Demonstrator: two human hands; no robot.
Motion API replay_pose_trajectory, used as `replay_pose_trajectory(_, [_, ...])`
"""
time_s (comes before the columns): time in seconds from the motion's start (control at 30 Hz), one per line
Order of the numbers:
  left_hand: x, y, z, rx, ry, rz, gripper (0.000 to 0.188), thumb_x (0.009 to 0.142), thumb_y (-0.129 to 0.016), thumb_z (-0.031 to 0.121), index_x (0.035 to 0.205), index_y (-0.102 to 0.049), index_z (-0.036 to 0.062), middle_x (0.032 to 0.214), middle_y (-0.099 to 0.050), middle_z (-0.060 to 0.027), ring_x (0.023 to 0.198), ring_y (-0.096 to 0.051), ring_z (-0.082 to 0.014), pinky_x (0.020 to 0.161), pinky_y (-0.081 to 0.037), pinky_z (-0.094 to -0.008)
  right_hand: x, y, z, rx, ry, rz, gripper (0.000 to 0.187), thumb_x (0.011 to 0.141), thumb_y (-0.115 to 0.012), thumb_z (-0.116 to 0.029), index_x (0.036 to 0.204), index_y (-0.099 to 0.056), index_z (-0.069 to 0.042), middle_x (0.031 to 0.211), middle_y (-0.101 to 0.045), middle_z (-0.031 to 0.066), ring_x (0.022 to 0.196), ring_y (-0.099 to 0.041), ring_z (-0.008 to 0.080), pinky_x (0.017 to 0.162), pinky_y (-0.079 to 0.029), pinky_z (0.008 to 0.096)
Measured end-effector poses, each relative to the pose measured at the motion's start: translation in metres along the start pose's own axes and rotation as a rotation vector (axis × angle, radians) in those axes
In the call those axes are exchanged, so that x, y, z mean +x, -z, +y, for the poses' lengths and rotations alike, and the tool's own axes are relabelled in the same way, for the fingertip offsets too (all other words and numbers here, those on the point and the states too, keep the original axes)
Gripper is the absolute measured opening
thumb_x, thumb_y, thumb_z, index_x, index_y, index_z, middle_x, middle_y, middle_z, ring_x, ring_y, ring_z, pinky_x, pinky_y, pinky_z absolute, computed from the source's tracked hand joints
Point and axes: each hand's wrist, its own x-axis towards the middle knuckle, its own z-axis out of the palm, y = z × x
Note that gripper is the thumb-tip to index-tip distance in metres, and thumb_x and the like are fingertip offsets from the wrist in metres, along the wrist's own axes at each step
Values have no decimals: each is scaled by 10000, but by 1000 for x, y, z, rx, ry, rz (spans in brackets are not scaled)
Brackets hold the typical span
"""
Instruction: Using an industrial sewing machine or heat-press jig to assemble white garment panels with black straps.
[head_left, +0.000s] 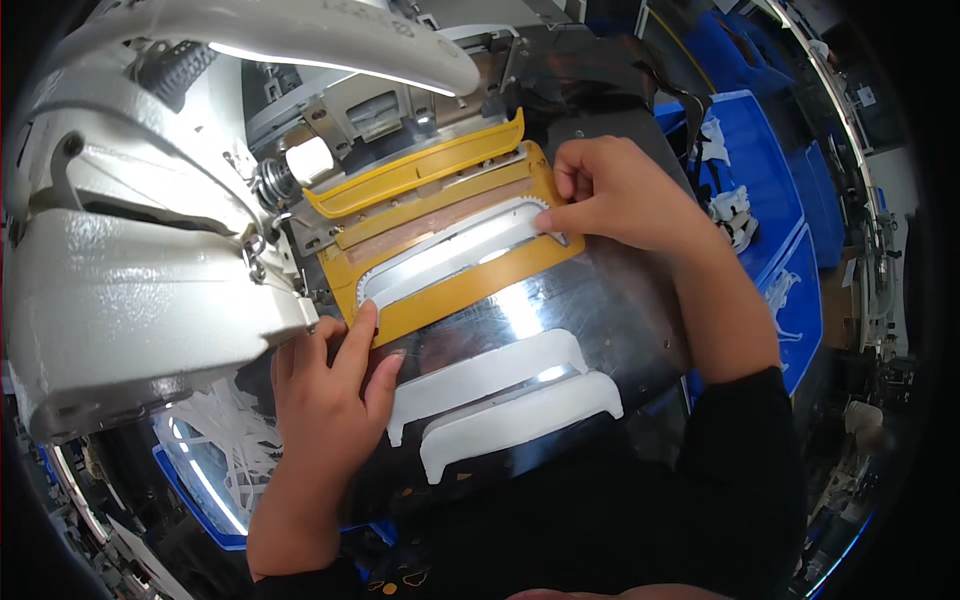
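Yellow plastic makes up the flat sewing template [470, 285], a hard, smooth frame with a long curved slot cut through it, lying tilted on the bed of a white industrial sewing machine [130, 280]. In the slot sits a curved white fabric strip [450, 250], thin and matte, with a toothed edge showing along its rim. A hinged yellow flap [420, 170] of the same plastic stands raised behind it, and a brownish band shows between the two.

The left hand [325, 375] rests at the template's near-left corner, index finger stretched out and pressing on the strip's end, the other fingers loosely curled and grasping nothing. The right hand [615, 190] lies on the far-right corner, fingertips bent and pinching the strip's other end against the frame.

Below the template, two more white curved pieces [500, 395] lie side by side on the polished metal work plate [620, 320], which is shiny and throws back bright glare. White trimmings [230, 425] are heaped at the lower left. To the right stand blue plastic bins [765, 190] with small white parts in them, and the workshop beyond is dim and cluttered.
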Motion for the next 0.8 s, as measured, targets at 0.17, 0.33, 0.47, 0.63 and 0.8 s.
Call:
replay_pose_trajectory(0.17, [-2, 3, 3, 15, 52, -24, 546, 863, -857, 278, 1368, -759, 95, 1137, -612, -89, 1029, -595, -317, 938, -485, -467, 4, -6, -7, -53, -63, 19, 508, 807, -953, -401, 742, -569, -74, 658, -610, 52, 610, -579, 138, 563, -440, 300])
replay_pose_trajectory(0.33, [-1, 7, 4, 17, 54, -78, 545, 880, -832, 214, 1388, -737, 42, 1153, -601, -131, 1068, -587, -329, 978, -482, -445, 3, -2, -18, -213, -143, -48, 481, 817, -913, -485, 807, -689, -59, 815, -732, 139, 787, -730, 271, 727, -564, 391])
replay_pose_trajectory(0.47, [-1, 9, 4, 55, 28, -70, 539, 879, -832, 220, 1382, -742, 50, 1158, -606, -129, 1073, -589, -328, 985, -478, -455, 3, 2, -20, -238, -155, -87, 453, 817, -921, -451, 830, -699, -56, 871, -745, 143, 841, -735, 285, 766, -568, 399])
replay_pose_trajectory(0.63, [0, 12, 9, 230, -16, -50, 567, 852, -869, 376, 1350, -772, 124, 1210, -630, -110, 1095, -606, -334, 966, -479, -490, -1, 0, -12, -246, -93, -26, 447, 798, -942, -344, 784, -611, -42, 754, -678, 139, 691, -662, 289, 645, -506, 386])
replay_pose_trajectory(0.8, [1, 15, 12, 261, -20, -72, 583, 865, -855, 390, 1381, -757, 137, 1236, -639, -108, 1095, -609, -333, 978, -478, -494, -3, 1, -8, -209, -32, -26, 404, 800, -940, -273, 796, -611, -39, 751, -668, 123, 688, -655, 265, 642, -502, 379])
